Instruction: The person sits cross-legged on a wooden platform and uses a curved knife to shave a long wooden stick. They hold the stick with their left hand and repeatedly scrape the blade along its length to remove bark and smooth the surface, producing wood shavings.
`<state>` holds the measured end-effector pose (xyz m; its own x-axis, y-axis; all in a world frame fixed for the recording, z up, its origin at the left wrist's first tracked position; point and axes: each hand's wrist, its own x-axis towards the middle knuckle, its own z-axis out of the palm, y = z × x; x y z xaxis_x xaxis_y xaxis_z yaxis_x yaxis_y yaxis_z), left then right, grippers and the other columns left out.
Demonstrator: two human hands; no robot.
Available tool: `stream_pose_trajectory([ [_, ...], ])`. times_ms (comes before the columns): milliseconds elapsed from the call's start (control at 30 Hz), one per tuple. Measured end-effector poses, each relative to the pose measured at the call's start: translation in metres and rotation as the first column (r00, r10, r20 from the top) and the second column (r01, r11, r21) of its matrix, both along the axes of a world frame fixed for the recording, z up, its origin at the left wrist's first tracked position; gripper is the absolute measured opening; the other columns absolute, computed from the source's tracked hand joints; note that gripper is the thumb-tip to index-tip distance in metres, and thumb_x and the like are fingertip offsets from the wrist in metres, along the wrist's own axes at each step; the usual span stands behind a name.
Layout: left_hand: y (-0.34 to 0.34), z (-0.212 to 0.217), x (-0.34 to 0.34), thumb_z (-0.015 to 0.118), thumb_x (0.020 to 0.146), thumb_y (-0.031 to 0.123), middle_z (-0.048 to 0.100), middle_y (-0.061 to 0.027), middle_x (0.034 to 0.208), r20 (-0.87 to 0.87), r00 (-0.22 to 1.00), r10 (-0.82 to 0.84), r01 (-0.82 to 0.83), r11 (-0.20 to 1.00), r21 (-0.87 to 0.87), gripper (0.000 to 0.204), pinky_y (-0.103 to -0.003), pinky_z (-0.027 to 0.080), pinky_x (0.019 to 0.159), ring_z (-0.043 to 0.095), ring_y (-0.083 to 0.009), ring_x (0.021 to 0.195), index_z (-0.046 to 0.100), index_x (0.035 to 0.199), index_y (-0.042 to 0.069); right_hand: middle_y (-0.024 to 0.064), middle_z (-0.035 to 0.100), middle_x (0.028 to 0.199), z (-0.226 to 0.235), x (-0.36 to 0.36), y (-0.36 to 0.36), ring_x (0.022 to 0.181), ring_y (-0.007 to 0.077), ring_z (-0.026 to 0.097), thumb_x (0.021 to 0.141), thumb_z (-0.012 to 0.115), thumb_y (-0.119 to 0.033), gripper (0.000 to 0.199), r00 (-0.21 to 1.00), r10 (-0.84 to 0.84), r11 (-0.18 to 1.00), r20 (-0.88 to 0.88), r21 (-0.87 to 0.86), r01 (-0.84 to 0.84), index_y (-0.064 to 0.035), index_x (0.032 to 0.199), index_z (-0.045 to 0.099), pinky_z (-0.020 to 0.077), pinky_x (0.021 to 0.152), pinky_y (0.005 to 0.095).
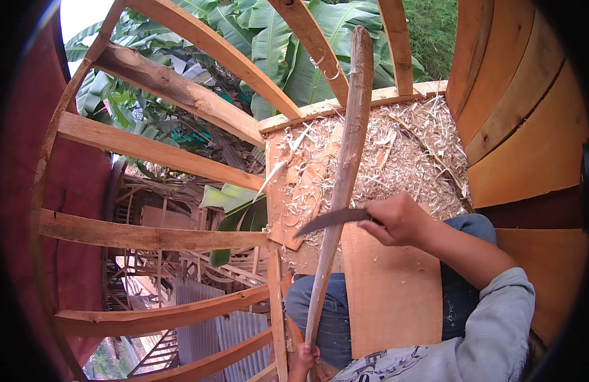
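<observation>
A long curved wooden stick (345,159) runs from the bottom of the view up toward the far railing, its upper part flattened and pale. My left hand (302,360) grips its lower end near my lap. My right hand (399,219) is closed on the handle of a dark-bladed knife (329,221). The blade lies across the stick at about mid-length, pointing left. My knees in blue jeans (326,312) sit under the stick.
Wood shavings (396,153) cover the plank floor ahead. A wooden railing (154,153) of slats and poles stands on the left, with a drop to tin roofs below. A plank wall (530,114) rises on the right. Banana leaves grow beyond.
</observation>
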<state>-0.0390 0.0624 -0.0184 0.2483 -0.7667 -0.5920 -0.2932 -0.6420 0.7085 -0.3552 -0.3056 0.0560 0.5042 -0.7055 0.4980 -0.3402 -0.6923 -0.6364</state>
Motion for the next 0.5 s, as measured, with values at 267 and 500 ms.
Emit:
stream_pose_trajectory([
  [267,0.020,-0.018,0.012,0.028,0.065,0.091,0.051,-0.0040,0.052,0.053,0.998,-0.019,0.019,1.000,-0.002,0.096,-0.026,0.038,0.049,0.052,-0.0148,0.052,0.058,0.058,0.000,0.0080,0.052,0.050,0.006,-0.008,-0.010,0.043,0.0256,0.054,0.088,0.058,-0.025,0.024,0.969,0.176,0.964,-0.171,-0.172,-0.205,-0.0046,0.075,0.054,0.0398,0.040,0.0336],
  [500,0.010,-0.011,0.012,0.028,0.065,0.091,0.051,-0.0039,0.051,0.074,0.996,-0.040,0.039,0.999,0.019,0.095,-0.027,0.038,0.049,0.053,-0.0150,0.052,0.058,0.056,0.001,0.0070,0.049,0.049,-0.011,-0.007,-0.013,0.041,0.0197,0.051,0.091,0.053,-0.026,0.027,0.997,0.016,0.999,0.075,-0.034,-0.013,-0.0042,0.074,0.053,0.0389,0.040,0.0323],
])
